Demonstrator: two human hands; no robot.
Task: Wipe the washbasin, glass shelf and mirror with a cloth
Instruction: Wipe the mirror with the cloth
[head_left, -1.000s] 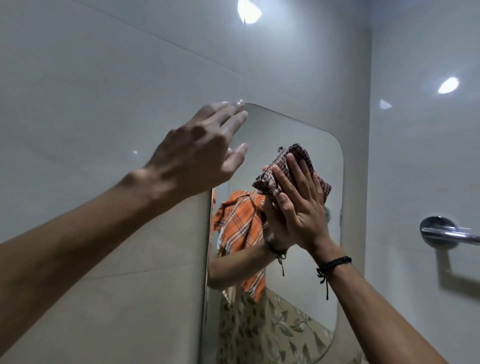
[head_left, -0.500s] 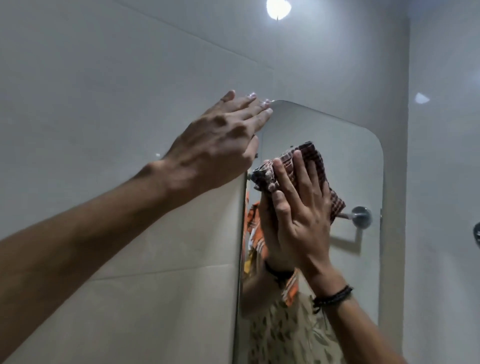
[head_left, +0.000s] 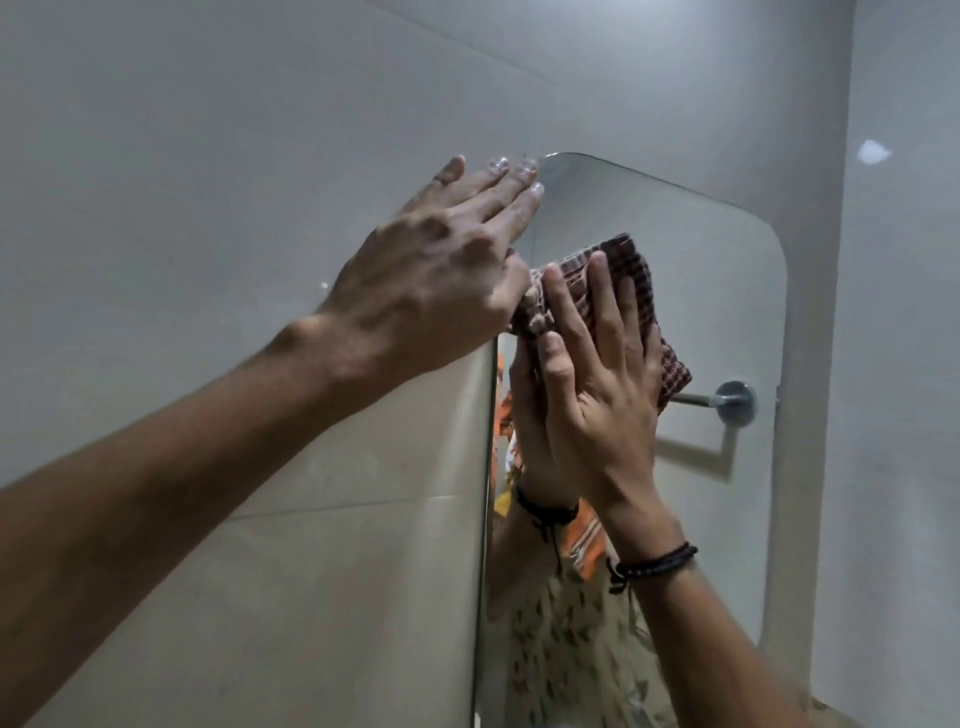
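Pressing the mirror (head_left: 701, 291), right hand (head_left: 597, 400) flattens apparently folded brown-checked cloth (head_left: 626, 262).

No legible text or label anywhere, perhaps owing to blur.

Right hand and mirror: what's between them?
Head view: a checked cloth lies between them. The right hand presses it flat against the mirror with straight fingers.

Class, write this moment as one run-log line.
phase: wiping | right hand: flat, pressing brown checked cloth against rounded frameless wall mirror | left hand: flat, at mirror's upper left edge
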